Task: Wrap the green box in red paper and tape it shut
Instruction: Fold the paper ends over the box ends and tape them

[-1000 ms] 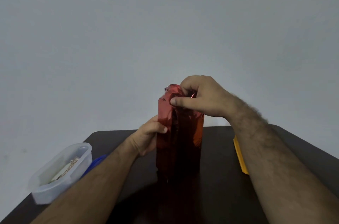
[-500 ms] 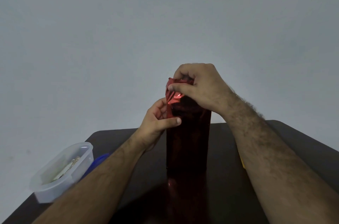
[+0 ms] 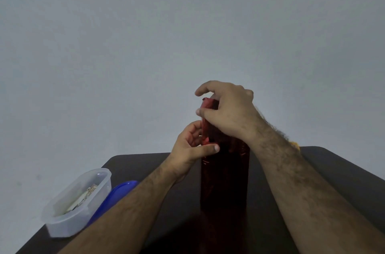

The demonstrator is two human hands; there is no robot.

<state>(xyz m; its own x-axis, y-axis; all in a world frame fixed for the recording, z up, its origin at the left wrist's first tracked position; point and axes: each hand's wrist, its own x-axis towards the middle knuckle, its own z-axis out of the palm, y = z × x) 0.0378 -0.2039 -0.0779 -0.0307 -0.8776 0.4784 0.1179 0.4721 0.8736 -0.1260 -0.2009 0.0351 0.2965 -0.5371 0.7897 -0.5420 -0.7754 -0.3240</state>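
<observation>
Head view: the box (image 3: 225, 176) stands upright mid-table (image 3: 145, 162), all red paper (image 3: 207, 106) now. Right hand (image 3: 227, 112) has climbed, thumb pinching the top flap, forefinger lifted clear. Left hand (image 3: 191, 147) has slid up and pinches the side fold. Top end closing; taping probably comes next.

- One head-worn view looks forward and slightly down, close over the dark worktop (image 3: 145, 162).
- A bare wall fills the frame from 9 to 3 o'clock.
- Forearms enter from 6 o'clock.
</observation>
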